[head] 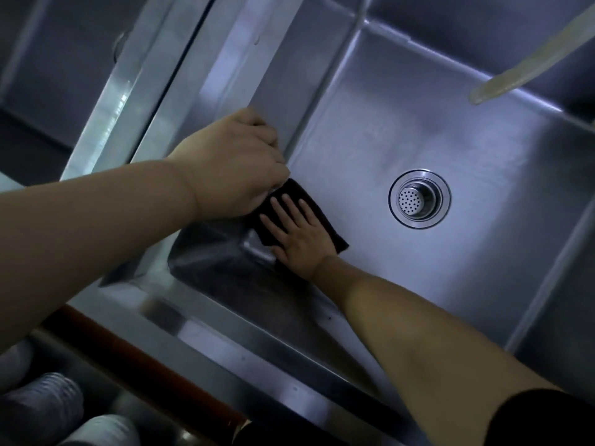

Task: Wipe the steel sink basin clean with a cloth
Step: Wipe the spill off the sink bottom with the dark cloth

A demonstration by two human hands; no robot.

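Sink basin (418,123): brushed steel, dull sheen, faint streaks. Drain strainer (418,198): polished metal, perforated. Cloth (309,201): dark, matt, soft fabric. Hose (528,69) at 2 o'clock: translucent plastic.

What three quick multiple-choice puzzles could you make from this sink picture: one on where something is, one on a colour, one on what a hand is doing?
1. Where does the cloth lie?
A. On the basin floor near the left wall
B. Over the drain
C. On the sink rim

2. What colour is the cloth?
A. White
B. Yellow
C. Dark, near black

3. How is the right hand placed?
A. Lifted clear of the sink
B. Flat on the cloth, fingers spread
C. Closed around the hose

Answers: 1 A, the cloth sits left of the drain strainer, apart from it. 2 C, it looks near black against the steel sink basin. 3 B, the palm presses it down while the left hand rests at the wall.
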